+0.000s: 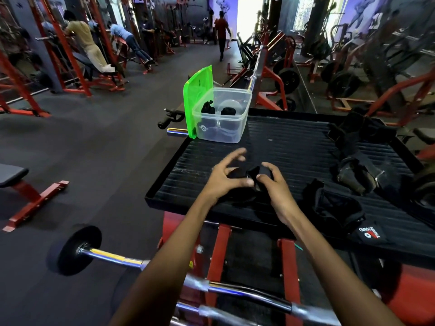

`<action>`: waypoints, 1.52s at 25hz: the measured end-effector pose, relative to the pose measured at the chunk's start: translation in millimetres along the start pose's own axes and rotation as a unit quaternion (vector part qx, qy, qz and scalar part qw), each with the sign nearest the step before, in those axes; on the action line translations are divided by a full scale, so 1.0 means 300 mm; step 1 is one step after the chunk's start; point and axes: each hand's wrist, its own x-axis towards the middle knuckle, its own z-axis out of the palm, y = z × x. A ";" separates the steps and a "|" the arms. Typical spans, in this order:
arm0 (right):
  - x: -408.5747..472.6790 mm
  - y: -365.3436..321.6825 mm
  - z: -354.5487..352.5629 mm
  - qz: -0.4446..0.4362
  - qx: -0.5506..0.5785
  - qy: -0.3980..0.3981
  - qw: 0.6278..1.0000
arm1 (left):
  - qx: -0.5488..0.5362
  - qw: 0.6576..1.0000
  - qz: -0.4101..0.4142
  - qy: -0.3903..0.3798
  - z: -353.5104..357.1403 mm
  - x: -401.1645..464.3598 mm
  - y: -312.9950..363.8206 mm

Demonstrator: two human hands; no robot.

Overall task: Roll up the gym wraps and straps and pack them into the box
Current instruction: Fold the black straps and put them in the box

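Black wrap [253, 176] lies at centre frame on the ribbed black counter [294, 142], partly bunched between both hands. The left hand [224, 177] is over its left portion, thumb tip on the fabric, the other fingers spread and arched above it; its grip is wide, not closed round the wrap. The right hand [274, 184] meets the wrap from the right, thumb and forefinger curled inward on the fold; the grip appears to be a narrow pinch on the fabric, though black cloth against the black surface makes the contact hard to confirm.

Clear plastic box [222, 116] stands at the counter's far left corner, upper centre of the frame, well apart from the hands. Two black rolls [208, 109] are visible inside it near the far wall. Green lid [197, 100] stands upright against the box's left side.

Loose black straps [353, 149] are heaped at the right of the counter. A black wrap with white and red printed label [334, 210] lies at lower right, near the right forearm.

Chrome barbell [98, 252] with a black plate lies at lower left. Red gym frames [77, 67] and several persons occupy the upper left.
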 end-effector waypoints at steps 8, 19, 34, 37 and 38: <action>-0.030 0.001 0.003 0.078 0.150 -0.089 0.982 | -0.078 0.989 -0.098 0.084 0.014 0.011 0.009; -0.006 0.000 0.078 0.018 -0.039 -0.052 0.998 | -0.014 0.967 -0.063 0.246 0.039 0.027 -0.008; -0.045 0.008 0.117 -0.025 -0.184 0.070 0.980 | -0.059 0.994 -0.060 0.077 0.025 -0.005 -0.014; -0.050 -0.005 0.098 -0.030 -0.222 0.068 0.972 | -0.015 0.995 -0.070 0.074 0.027 -0.011 -0.002; -0.041 -0.007 0.074 -0.026 -0.200 0.034 0.979 | -0.007 0.993 -0.083 0.078 0.023 -0.011 -0.005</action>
